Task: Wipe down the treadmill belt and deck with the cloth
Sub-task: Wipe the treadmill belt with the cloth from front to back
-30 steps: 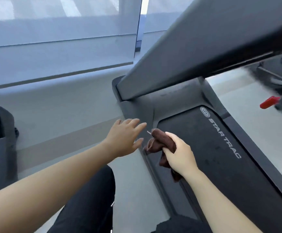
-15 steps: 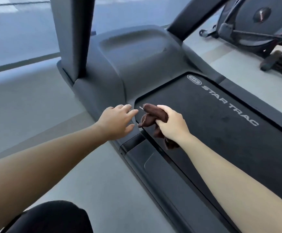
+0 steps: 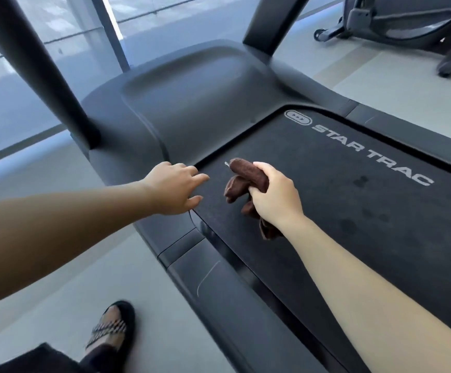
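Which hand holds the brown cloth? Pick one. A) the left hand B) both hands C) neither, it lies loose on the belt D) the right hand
D: the right hand is closed around the bunched brown cloth above the belt, while the left hand is open and empty beside it.

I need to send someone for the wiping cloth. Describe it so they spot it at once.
Find the treadmill belt, black with white STAR TRAC lettering. Near its front left corner the right hand grips a bunched cloth just above the belt. It is dark brown, soft and crumpled, the only fabric among hard grey and black machine parts.
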{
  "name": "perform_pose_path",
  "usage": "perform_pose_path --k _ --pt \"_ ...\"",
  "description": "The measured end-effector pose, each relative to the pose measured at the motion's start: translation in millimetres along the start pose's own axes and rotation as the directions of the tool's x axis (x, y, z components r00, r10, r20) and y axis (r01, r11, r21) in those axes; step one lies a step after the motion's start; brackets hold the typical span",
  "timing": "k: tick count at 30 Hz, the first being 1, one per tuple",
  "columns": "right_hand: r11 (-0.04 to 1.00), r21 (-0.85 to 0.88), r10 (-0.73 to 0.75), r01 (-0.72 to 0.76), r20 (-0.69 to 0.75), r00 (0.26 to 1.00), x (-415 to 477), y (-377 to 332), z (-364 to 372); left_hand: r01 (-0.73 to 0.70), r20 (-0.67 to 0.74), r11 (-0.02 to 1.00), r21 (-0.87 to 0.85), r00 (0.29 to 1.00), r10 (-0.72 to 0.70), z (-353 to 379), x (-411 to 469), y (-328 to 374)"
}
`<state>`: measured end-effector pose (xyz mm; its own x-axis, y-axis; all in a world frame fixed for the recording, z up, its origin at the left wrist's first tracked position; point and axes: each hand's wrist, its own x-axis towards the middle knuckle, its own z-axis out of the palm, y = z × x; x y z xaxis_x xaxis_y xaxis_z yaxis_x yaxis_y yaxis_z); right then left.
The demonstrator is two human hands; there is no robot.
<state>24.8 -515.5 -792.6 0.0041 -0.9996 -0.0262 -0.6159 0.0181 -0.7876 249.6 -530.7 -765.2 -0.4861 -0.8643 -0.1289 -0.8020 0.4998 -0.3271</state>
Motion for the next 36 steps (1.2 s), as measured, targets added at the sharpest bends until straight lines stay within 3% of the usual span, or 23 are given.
perform_pose_path --k 6,14,17,20,27,30,36 --pt "0.997 -0.077 -0.021 0.017 -0.052 0.998 51 5 38 -0.051 -0.102 0.997 -0.055 0.994 0.046 54 45 -27" --pt "0.974 -0.205 0.025 -0.098 -0.330 0.944 102 19 74 -0.119 -0.224 0.986 -0.119 0.970 0.090 106 109 -95" --pt "0.886 -0.421 0.108 -0.194 -0.220 0.969 107 14 102 -0.135 -0.231 0.982 -0.129 0.968 0.103 116 118 -100" --pt "0.782 -0.591 0.146 -0.198 -0.135 0.980 103 9 118 -0.147 -0.207 0.983 -0.113 0.971 0.121 119 117 -99" --pt "0.784 -0.620 -0.044 0.031 -0.007 0.999 104 32 96 -0.132 -0.200 0.988 -0.085 0.973 0.112 124 119 -98" --pt "0.781 -0.618 -0.050 0.096 0.092 0.995 120 42 88 -0.126 -0.174 0.987 -0.103 0.979 0.106 121 116 -98" --pt "0.841 -0.541 -0.056 0.028 -0.035 0.998 117 35 108 -0.017 -0.255 0.971 -0.238 0.966 -0.046 124 71 -101"
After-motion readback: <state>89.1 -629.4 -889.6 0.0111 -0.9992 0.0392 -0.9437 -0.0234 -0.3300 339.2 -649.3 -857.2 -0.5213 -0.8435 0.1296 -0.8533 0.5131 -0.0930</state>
